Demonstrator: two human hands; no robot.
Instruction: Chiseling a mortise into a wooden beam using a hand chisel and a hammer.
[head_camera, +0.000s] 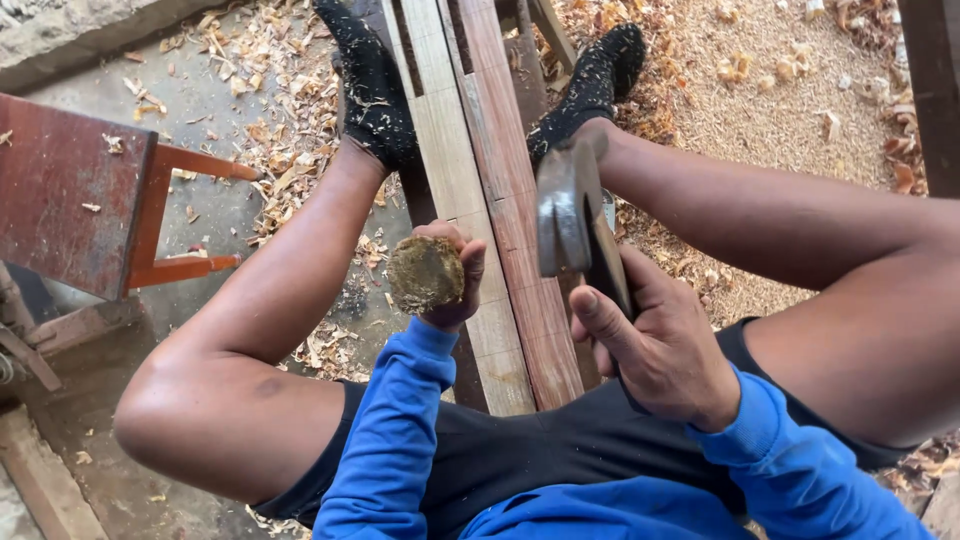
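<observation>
My left hand grips an upright tool whose battered, round wooden butt end faces the camera; its lower part is hidden by my fist. My right hand holds a hammer by its handle, and the grey metal hammer head is raised beside the butt end, a little to its right. Both hands hover over long wooden boards, one pale and one reddish, that run away from me between my bare legs. My feet in black socks rest on either side of the boards.
A red-brown wooden stool stands at the left. Wood shavings litter the concrete floor, and fine sawdust covers the ground at the upper right. A dark post stands at the right edge.
</observation>
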